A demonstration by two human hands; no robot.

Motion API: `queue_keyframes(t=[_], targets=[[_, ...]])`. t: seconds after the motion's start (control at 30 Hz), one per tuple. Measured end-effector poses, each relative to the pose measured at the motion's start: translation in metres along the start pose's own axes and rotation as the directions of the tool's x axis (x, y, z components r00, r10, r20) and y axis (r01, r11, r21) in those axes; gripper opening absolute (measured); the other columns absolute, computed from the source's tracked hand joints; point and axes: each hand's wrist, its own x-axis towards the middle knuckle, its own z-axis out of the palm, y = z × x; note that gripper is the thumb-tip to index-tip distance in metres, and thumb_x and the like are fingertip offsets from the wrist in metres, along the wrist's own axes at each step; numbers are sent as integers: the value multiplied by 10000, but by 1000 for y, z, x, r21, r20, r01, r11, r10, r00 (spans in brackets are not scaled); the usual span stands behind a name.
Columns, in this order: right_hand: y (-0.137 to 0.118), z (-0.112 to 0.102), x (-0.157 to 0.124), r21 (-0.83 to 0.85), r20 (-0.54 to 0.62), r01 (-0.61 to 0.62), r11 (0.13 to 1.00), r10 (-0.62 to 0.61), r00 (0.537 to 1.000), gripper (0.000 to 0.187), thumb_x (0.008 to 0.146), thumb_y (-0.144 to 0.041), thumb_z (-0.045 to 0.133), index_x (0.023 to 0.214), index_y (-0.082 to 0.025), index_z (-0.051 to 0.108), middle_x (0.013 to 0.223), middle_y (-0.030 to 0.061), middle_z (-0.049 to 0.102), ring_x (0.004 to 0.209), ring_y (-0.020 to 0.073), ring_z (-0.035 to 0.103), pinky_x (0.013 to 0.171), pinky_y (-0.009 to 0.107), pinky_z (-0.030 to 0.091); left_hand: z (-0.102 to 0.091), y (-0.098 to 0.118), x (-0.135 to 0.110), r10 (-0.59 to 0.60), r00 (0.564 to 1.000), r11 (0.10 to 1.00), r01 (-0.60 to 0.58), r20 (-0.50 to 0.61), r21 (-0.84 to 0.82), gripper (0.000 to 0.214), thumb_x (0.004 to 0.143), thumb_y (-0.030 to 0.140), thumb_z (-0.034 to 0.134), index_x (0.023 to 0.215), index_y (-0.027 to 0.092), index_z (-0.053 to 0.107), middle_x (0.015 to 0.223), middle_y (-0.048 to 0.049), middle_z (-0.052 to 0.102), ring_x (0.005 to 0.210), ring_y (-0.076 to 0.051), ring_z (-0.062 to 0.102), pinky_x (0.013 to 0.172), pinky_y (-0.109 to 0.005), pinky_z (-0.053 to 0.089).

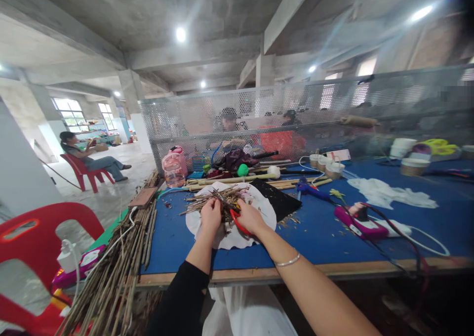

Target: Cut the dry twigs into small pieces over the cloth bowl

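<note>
My left hand [211, 213] is closed round a bunch of dry brown twigs [218, 198] lying on a white cloth [229, 237] on the blue table [314, 232]. My right hand [250, 217] grips red-handled scissors [237, 221], whose blades point into the twigs beside the left hand. A silver bangle [289, 261] sits on my right wrist, and a black sleeve covers my left forearm.
A long bundle of sticks [122, 257] leans off the table's left edge near a red plastic chair [33, 257]. A glue gun [361, 222] with cable, black cloth [279, 200], white rag [392, 192], cups and a pink jar [174, 170] lie around. People sit behind a mesh screen.
</note>
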Motion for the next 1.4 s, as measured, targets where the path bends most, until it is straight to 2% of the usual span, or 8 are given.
queue_keyframes(t=[0.07, 0.2, 0.37, 0.5, 0.7, 1.03, 1.27, 1.4], targets=[[0, -1, -1, -4, -2, -3, 1000, 3, 1000, 259, 744, -208, 526, 998, -207, 476, 922, 61, 664, 825, 200, 607, 578, 251, 274, 0, -2, 1, 10, 1000, 999, -10, 3, 40, 299, 805, 378, 416, 669, 160, 570, 587, -8, 552, 527, -106, 470, 506, -202, 370], [0, 0, -1, -9, -16, 15, 1000, -15, 1000, 235, 754, -223, 523, 983, -206, 475, 914, 63, 657, 824, 202, 604, 588, 255, 280, 0, -1, 0, -12, 1000, 1000, 12, 25, 11, 292, 810, 374, 414, 711, 157, 583, 627, -25, 585, 546, -113, 494, 501, -201, 377], [0, 5, -1, 26, -77, 40, 999, -38, 996, 248, 760, -235, 511, 995, -179, 455, 955, 88, 632, 853, 207, 588, 627, 259, 305, 2, 5, -3, -68, 996, 997, 71, 61, -39, 256, 803, 351, 414, 693, 164, 549, 565, 8, 519, 488, -101, 451, 460, -196, 361], [-1, 6, -1, 2, -130, 83, 997, -82, 988, 223, 753, -198, 509, 966, -159, 456, 960, 102, 615, 895, 202, 570, 693, 259, 322, 1, 7, -4, -20, 998, 1000, 19, 63, 15, 225, 799, 304, 426, 721, 156, 577, 587, -1, 540, 517, -102, 458, 494, -197, 367], [-3, 3, -4, -33, -84, 38, 999, -40, 996, 231, 773, -232, 506, 990, -184, 447, 920, 84, 633, 829, 205, 596, 617, 261, 303, -1, 8, -4, 81, 996, 995, -83, 31, 59, 254, 812, 299, 415, 733, 150, 604, 640, -23, 578, 590, -120, 487, 559, -212, 379], [0, 6, -2, -34, -64, 21, 999, -23, 998, 205, 787, -265, 505, 974, -191, 464, 912, 89, 653, 811, 212, 609, 595, 260, 299, 1, 0, -2, -4, 1000, 999, 5, -4, 39, 247, 808, 356, 448, 736, 173, 597, 631, -21, 583, 590, -128, 513, 565, -216, 401], [2, 6, 0, -33, -62, 14, 999, -16, 998, 209, 782, -227, 504, 985, -186, 474, 886, 93, 662, 780, 201, 615, 573, 255, 290, 2, 3, -4, -43, 998, 998, 44, 42, -35, 276, 831, 365, 382, 788, 174, 577, 655, -13, 564, 545, -115, 486, 476, -200, 382], [2, 5, 0, -35, -54, 13, 999, -15, 998, 203, 775, -215, 518, 974, -189, 489, 887, 92, 664, 787, 200, 617, 581, 253, 299, 1, 2, -3, -26, 1000, 1000, 26, 12, 1, 292, 827, 376, 404, 777, 166, 602, 663, -26, 595, 573, -122, 512, 529, -210, 405]])
